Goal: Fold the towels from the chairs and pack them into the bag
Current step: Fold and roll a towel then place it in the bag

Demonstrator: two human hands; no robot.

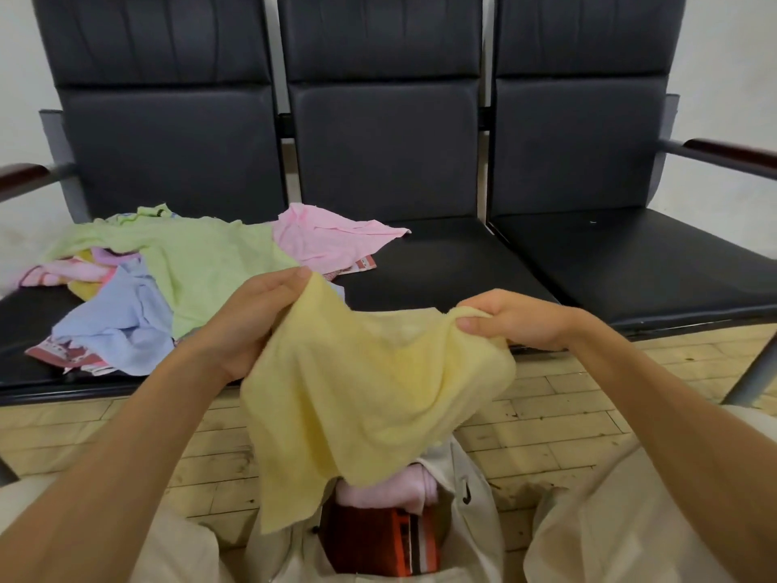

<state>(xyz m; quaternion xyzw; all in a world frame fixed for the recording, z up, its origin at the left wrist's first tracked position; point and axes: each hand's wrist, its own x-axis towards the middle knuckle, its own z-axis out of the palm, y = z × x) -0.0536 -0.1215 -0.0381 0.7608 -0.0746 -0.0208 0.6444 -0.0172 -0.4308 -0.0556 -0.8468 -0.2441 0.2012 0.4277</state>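
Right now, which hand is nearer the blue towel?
Left. Both hold the yellow towel; the left hand is just right of the blue towel, the right hand farther right.

Yellow towel (361, 397), green towel (210, 263), pink towel (323, 237), black chairs (420, 132)

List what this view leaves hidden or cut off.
Bag contents: head view, the yellow towel hangs over its mouth; the bottom edge cuts it off.
Towel count in the pile: head view, the green towel covers others.
Left hand: head view, its fingers lie behind the yellow towel.
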